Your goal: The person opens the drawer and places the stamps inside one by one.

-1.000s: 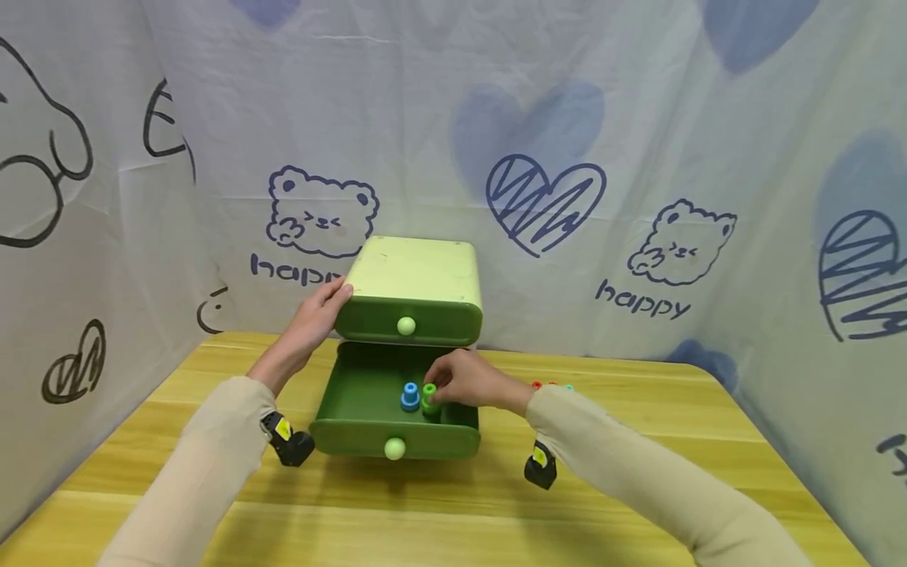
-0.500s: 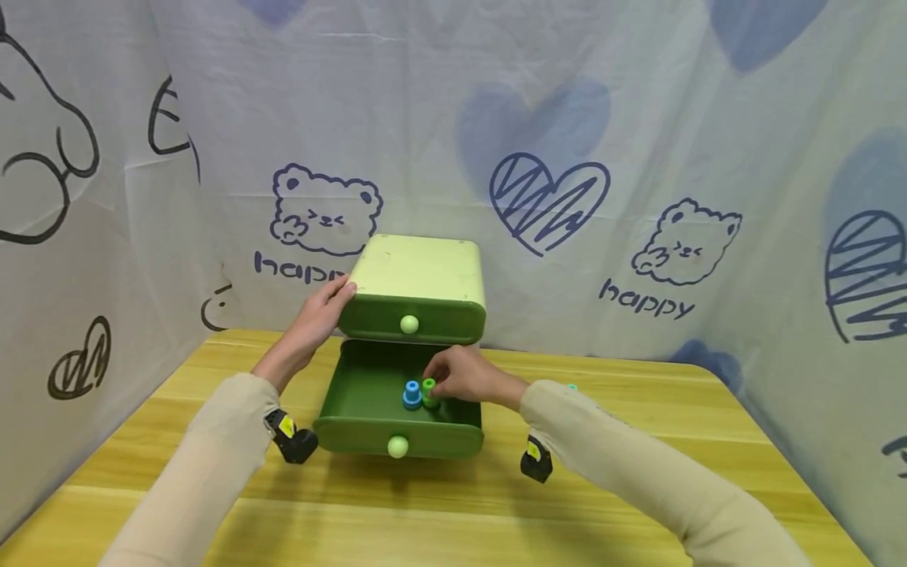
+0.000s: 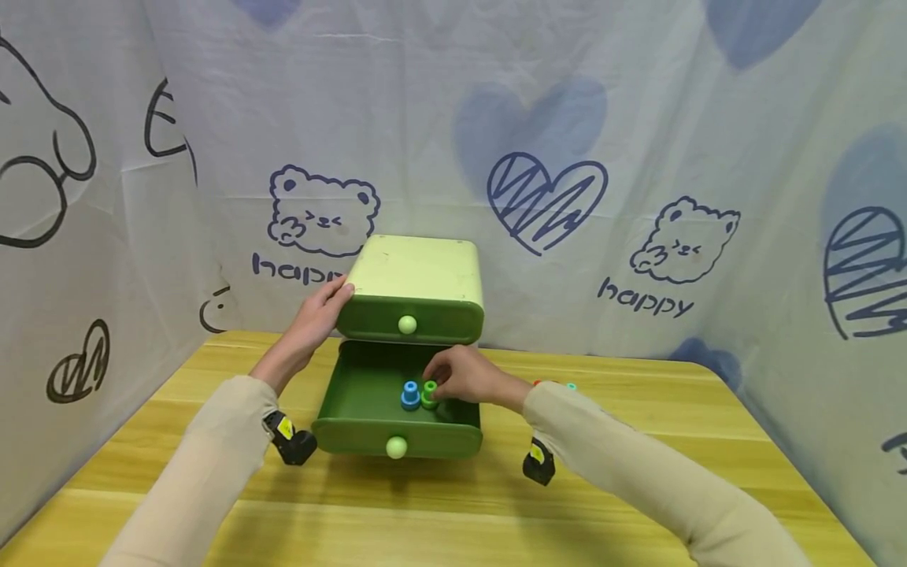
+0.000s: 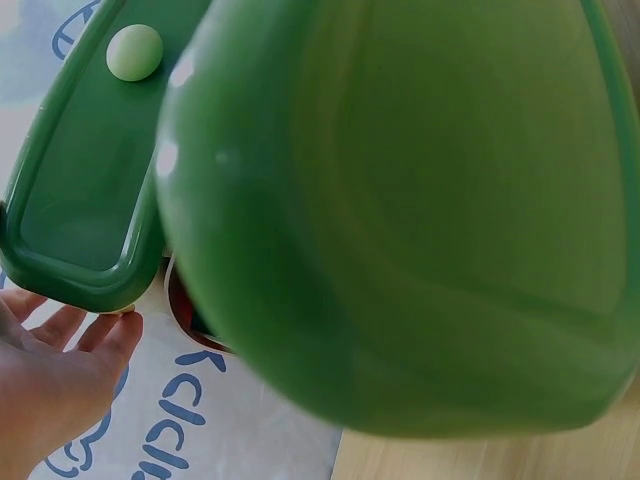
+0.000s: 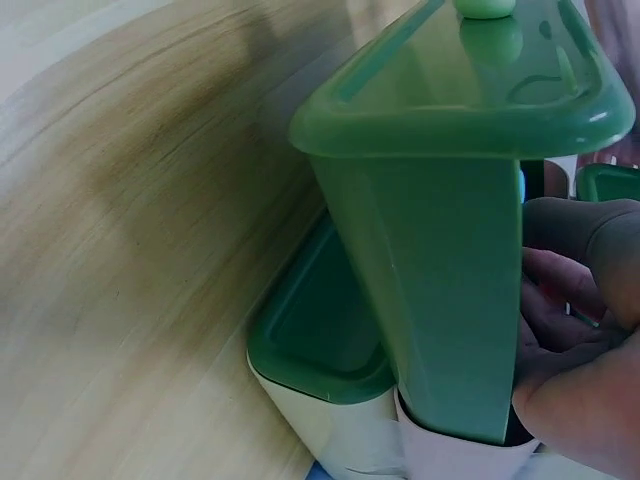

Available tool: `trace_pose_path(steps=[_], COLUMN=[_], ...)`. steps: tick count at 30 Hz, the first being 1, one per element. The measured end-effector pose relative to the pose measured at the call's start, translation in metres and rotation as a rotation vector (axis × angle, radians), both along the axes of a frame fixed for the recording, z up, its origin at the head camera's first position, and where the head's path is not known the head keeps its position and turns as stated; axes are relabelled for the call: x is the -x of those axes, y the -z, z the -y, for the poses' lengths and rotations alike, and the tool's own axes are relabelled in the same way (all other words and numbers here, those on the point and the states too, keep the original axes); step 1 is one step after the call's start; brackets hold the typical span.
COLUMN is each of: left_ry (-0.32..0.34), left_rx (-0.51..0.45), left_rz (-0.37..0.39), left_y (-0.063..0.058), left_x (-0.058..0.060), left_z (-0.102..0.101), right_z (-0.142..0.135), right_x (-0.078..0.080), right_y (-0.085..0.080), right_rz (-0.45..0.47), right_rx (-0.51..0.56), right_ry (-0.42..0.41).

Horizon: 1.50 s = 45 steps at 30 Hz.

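Observation:
A small cabinet (image 3: 418, 268) with a pale yellow-green top has green drawer fronts and round pale knobs. Its pulled-out drawer (image 3: 368, 439) holds a blue stepped peg-like piece (image 3: 410, 396) and a similar green piece (image 3: 428, 394), both upright and side by side. Reaching in over the drawer's right side, the right hand (image 3: 468, 378) pinches the green piece; the drawer wall hides its fingertips in the right wrist view. The left hand (image 3: 317, 316) rests against the cabinet's upper left side, fingers extended to the top drawer's edge in the left wrist view.
Below the pulled-out drawer, another green drawer front (image 5: 325, 320) is closed. Small red (image 3: 547, 383) and teal (image 3: 571, 387) bits show behind the right sleeve on the wooden table (image 3: 397, 520). A printed cloth (image 3: 439, 157) hangs behind the cabinet.
The green piece has shifted slightly toward the back of the drawer, with the right hand still on it. The left hand stays in place on the cabinet.

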<state>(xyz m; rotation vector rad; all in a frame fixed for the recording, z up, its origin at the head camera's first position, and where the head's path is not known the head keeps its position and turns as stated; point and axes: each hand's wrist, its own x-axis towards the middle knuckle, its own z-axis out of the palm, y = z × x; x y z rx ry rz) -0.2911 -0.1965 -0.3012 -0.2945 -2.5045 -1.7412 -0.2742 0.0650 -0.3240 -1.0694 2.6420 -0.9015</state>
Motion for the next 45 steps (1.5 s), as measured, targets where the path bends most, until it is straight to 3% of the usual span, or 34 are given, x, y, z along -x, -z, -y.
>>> trace_pose_path(steps=[11,20,29,37,45], left_ry=[-0.006,-0.013,-0.014,-0.015,-0.001], left_rx=[-0.002,0.003,-0.003,-0.001,-0.019], left_rz=[-0.007,-0.007,-0.002,-0.008,0.002], left_y=[0.000,0.000,0.000,0.000,0.000], left_x=[0.000,-0.001,0.000,0.000,0.000], left_z=[-0.001,0.000,-0.001,0.000,0.000], right_z=[-0.018,-0.044,-0.071,-0.097,-0.114], right_x=[-0.010,-0.014,-0.008,0.005,0.010], right_y=[-0.015,-0.017,0.011,0.037,0.059], right_rz=[0.011,-0.044,-0.012,-0.025,-0.001], right_rx=[0.108,0.191,0.342,0.320,0.304], right_ry=[0.042,0.175,0.361,0.529,0.607])
